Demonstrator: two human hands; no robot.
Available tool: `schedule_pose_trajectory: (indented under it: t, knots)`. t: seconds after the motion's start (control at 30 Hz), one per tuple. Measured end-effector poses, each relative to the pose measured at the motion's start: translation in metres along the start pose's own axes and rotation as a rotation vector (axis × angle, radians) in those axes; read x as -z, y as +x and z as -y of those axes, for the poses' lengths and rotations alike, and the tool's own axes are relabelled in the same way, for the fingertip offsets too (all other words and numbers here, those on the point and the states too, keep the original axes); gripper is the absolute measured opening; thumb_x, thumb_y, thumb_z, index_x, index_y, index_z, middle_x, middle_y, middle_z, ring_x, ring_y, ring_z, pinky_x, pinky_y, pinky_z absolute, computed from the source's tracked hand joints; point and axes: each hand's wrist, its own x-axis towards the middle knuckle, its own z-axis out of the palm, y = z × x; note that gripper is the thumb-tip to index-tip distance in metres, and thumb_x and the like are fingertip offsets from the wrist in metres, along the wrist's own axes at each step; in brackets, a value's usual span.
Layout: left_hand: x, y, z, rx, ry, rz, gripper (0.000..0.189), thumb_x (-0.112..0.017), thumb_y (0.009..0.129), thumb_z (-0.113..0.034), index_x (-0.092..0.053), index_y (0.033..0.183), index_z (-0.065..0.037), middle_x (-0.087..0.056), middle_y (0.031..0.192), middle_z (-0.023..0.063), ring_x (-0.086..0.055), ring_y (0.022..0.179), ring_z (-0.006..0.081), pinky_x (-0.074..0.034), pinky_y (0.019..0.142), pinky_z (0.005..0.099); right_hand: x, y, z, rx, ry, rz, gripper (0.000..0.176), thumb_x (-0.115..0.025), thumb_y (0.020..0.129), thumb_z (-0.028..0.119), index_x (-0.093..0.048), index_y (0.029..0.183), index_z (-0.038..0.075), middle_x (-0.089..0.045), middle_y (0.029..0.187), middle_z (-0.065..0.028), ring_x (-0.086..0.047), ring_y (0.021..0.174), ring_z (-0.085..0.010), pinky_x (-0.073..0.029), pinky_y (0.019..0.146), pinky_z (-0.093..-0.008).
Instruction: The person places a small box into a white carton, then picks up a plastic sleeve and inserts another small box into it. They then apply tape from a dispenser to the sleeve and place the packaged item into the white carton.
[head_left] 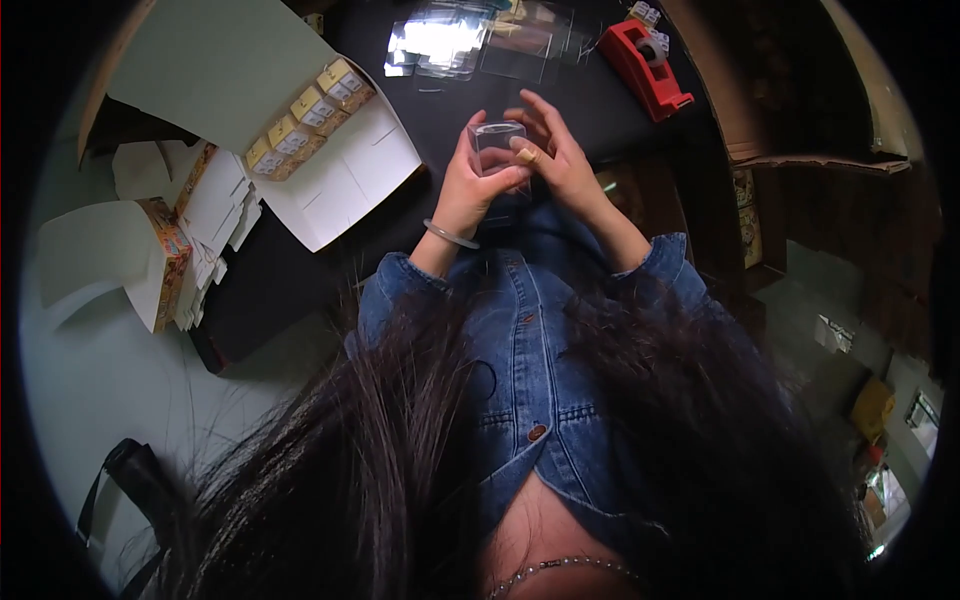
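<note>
A small clear plastic box [497,133] is held up between my two hands in front of my chest. My left hand [472,182] wraps its left side, thumb across the lower front and fingers behind. From the right, my right hand [563,168] has its thumb against the box; its other fingers curve up and partly spread beyond the far right edge. A tan band is wrapped on a digit of this hand. Nothing can be made out inside the box.
Flat clear plastic pieces [490,45] lie at the back of the black table [425,110]. At right stands a red tape dispenser [645,72]. An open white carton [345,190] at left holds a row of small boxes [310,112]. Folded cartons [165,250] and a brown cardboard box [800,90] flank the table.
</note>
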Motion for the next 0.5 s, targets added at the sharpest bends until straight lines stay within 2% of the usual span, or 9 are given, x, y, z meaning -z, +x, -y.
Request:
schedule_pose_trajectory:
  t: [0.07,0.13,0.17,0.2,0.23,0.3,0.4,0.43,0.5]
  knots:
    - [-0.005,0.001,0.001,-0.015,-0.074,0.025,0.097,-0.072,0.079,0.002,-0.009,0.151,-0.006,-0.06,0.114,0.0151,-0.064,0.098,0.0192,-0.055,0.079,0.0286,0.015,0.009,0.005,-0.198,0.046,0.225,0.054,-0.062,0.093,0.017,-0.042,0.142,0.006,-0.06,0.121,-0.0095,-0.058,0.112,-0.0192,-0.044,0.099,-0.0311]
    - [-0.002,0.007,0.009,-0.165,-0.017,0.011,0.101,-0.073,0.079,0.0,-0.006,0.153,-0.012,-0.051,0.126,0.0155,-0.06,0.107,0.0188,-0.053,0.083,0.0278,0.015,0.014,0.021,0.036,-0.303,0.12,0.06,-0.067,0.087,0.017,-0.043,0.141,0.005,-0.062,0.12,-0.0105,-0.06,0.11,-0.0202,-0.046,0.095,-0.032]
    - [0.002,0.011,0.013,-0.272,0.34,-0.12,0.092,-0.07,0.086,-0.006,-0.009,0.155,-0.015,-0.044,0.133,0.0136,-0.058,0.109,0.0181,-0.05,0.087,0.0274,0.014,0.016,0.04,0.14,-0.579,0.046,0.064,-0.07,0.084,0.017,-0.043,0.14,0.004,-0.063,0.12,-0.0112,-0.061,0.108,-0.0212,-0.047,0.094,-0.033]
    - [0.001,0.011,0.006,-0.278,0.328,-0.134,0.086,-0.068,0.089,-0.01,-0.012,0.154,-0.015,-0.042,0.135,0.0127,-0.057,0.109,0.0178,-0.05,0.087,0.0272,0.013,0.023,0.044,0.418,-0.883,-0.045,0.074,-0.077,0.074,0.018,-0.043,0.138,0.001,-0.064,0.111,-0.0119,-0.063,0.1,-0.0258,-0.046,0.092,-0.0367]
    - [-0.002,0.013,-0.002,-0.277,0.316,-0.15,0.08,-0.065,0.093,-0.013,-0.014,0.154,-0.015,-0.039,0.137,0.0118,-0.057,0.108,0.0175,-0.049,0.088,0.0271,0.011,0.026,0.047,0.508,-0.988,0.051,0.078,-0.078,0.072,0.018,-0.042,0.139,0.003,-0.063,0.112,-0.0118,-0.062,0.1,-0.0278,-0.046,0.092,-0.0372]
    - [0.001,0.026,0.004,-0.269,0.15,-0.13,0.055,-0.059,0.098,-0.022,-0.034,0.145,-0.01,-0.053,0.123,0.0088,-0.057,0.102,0.0135,-0.049,0.085,0.0257,0.002,0.028,0.038,0.654,-1.058,0.235,0.084,-0.08,0.066,0.017,-0.042,0.14,0.005,-0.063,0.109,-0.0115,-0.06,0.098,-0.0296,-0.045,0.089,-0.0368]
    - [0.02,0.037,0.012,-0.088,-0.01,-0.193,0.032,-0.055,0.099,-0.033,-0.054,0.118,-0.008,-0.061,0.104,0.0053,-0.061,0.091,0.013,-0.054,0.075,0.0269,0.013,0.048,0.052,0.509,-0.962,0.52,0.061,-0.077,0.078,0.022,-0.053,0.132,0.006,-0.065,0.109,-0.0116,-0.06,0.101,-0.0286,-0.045,0.091,-0.037]
    - [0.021,0.032,0.01,-0.008,-0.03,-0.246,0.032,-0.053,0.099,-0.038,-0.053,0.114,-0.009,-0.06,0.104,0.0051,-0.063,0.089,0.0151,-0.055,0.073,0.0276,0.028,0.067,0.06,0.48,-0.922,0.523,0.043,-0.073,0.084,0.025,-0.062,0.122,0.008,-0.066,0.109,-0.0109,-0.061,0.103,-0.027,-0.046,0.093,-0.0363]
    - [0.017,0.028,0.008,-0.032,-0.041,-0.273,0.036,-0.052,0.098,-0.042,-0.053,0.111,-0.009,-0.06,0.098,0.0052,-0.064,0.086,0.016,-0.055,0.068,0.0263,0.066,0.118,0.073,0.484,-0.916,0.283,0.035,-0.071,0.084,0.032,-0.069,0.113,0.011,-0.068,0.109,-0.0123,-0.064,0.098,-0.0276,-0.051,0.084,-0.0377]
